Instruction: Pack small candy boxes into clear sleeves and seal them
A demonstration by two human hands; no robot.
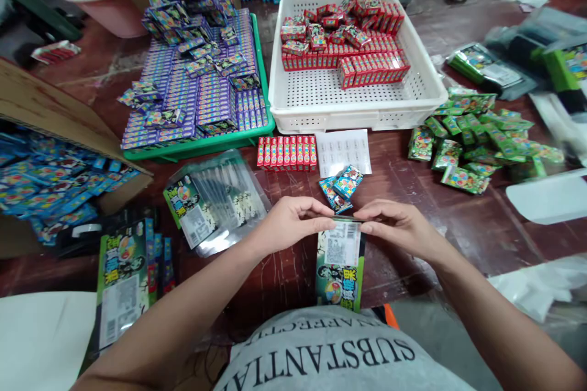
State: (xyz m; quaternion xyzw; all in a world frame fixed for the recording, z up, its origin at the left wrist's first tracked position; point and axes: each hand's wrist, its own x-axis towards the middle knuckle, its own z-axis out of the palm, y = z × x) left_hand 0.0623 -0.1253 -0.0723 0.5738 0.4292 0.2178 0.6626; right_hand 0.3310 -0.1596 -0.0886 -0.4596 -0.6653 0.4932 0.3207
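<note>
Green-and-black printed flat plastic pouch [339, 272] x1, in front of the torso over the dark red tabletop [288, 281]. Left hand [305, 220] and right hand [398, 226] both on it: each pinches the far edge between thumb and fingers, one near either corner.

Other counts: small blue printed packets [350, 181] x2, overlapping, just beyond the fingers; white sticker sheet [332, 156] x1 behind them; row of upright small red boxes [287, 154], about nine, left of the sheet. Fanned transparent-and-green pouches [197, 220] left of the left hand: several, overlap too much to count. Loose green printed packets [486, 134] on the right: one heap, no reliable count.

Orientation: held pouch's long axis runs away from the body. White label end is at the hands, yellow lettering end toward the shirt.

Containers:
- white perforated plastic crate [312, 95] x1: red boxes, rows plus loose ones on top; near-left floor bare.
- green plastic tray [220, 141] x1: purple boxes [177, 101] in packed rows, loose ones heaped on top.
- brown cardboard box [59, 107], left: blue packets, jumbled.
- pink plastic bucket [114, 12], far left: some red packaging, type unclear.
</note>
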